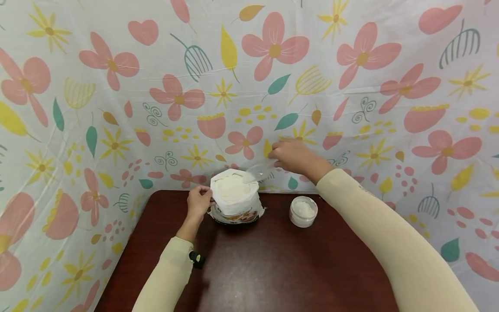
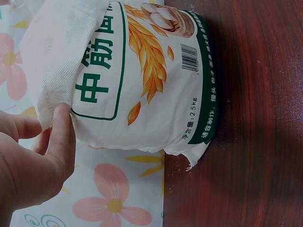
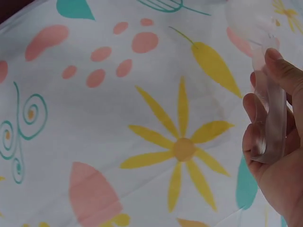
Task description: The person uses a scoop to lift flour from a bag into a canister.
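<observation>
A white flour bag [image 1: 233, 203], its top folded down and white flour heaped inside, stands at the back of the table. My left hand [image 1: 199, 201] pinches the left side of its rolled rim. In the left wrist view the bag [image 2: 156, 109] shows green lettering, a wheat ear and a 2.5 kg mark. My right hand [image 1: 294, 158] holds a clear plastic scoop [image 1: 260, 171] by its handle, fingers curled round it. The scoop's bowl hangs over the right edge of the bag's mouth. Whether it carries flour I cannot tell.
To the right of the bag a round clear jar [image 1: 303, 212] with white powder in it stands without a lid. The dark red-brown table [image 1: 265, 268] meets a flower-printed curtain [image 1: 245, 108] close behind the bag.
</observation>
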{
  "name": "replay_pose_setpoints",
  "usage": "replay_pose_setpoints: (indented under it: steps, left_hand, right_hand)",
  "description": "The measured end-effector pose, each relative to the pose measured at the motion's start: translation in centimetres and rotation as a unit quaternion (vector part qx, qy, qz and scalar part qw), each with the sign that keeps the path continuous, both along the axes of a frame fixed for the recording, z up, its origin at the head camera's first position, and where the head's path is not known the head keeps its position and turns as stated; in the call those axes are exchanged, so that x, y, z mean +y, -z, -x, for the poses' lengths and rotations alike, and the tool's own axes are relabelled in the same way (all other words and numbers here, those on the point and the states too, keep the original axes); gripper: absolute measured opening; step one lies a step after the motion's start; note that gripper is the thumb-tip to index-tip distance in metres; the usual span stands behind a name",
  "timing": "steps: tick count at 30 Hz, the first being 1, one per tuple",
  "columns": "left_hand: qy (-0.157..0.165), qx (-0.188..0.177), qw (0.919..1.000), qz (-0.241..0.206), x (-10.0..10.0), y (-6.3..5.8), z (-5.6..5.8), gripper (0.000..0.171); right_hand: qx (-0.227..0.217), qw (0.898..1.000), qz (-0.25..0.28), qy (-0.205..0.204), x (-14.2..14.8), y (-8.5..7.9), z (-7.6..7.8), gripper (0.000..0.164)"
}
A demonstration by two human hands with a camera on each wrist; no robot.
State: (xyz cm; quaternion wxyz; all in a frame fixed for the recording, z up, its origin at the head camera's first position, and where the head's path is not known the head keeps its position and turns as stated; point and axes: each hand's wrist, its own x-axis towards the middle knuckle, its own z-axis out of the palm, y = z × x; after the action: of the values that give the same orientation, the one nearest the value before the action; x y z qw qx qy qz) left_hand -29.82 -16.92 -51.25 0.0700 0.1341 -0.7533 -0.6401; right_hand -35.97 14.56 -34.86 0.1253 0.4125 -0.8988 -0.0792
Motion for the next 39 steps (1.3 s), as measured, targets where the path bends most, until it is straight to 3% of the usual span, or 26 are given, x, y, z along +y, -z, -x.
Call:
replay_pose_setpoints:
  steps: [15, 20, 26, 39]
  left_hand:
    - [0.0, -0.006, 1.0, 0.001, 0.0, -0.1, 0.0, 0.02]
    - [-0.001, -0.005, 1.0, -0.002, 0.0, -0.1, -0.1, 0.019]
    - [0.001, -0.002, 1.0, 0.004, -0.1, -0.1, 0.0, 0.019]
    - [-0.003, 0.0, 1.0, 0.006, 0.0, -0.1, 0.0, 0.021]
  right_hand:
    - [0.066, 0.99, -0.121, 0.009, -3.4, -1.1, -0.5, 0.012]
    - [0.073, 0.988, -0.133, 0.01, -4.2, -1.2, -0.4, 0.003]
    - [0.09, 0.985, -0.147, 0.012, -5.0, -1.1, -0.3, 0.017]
    - [0.073, 0.981, -0.174, 0.035, -5.6, -0.2, -0.3, 0.013]
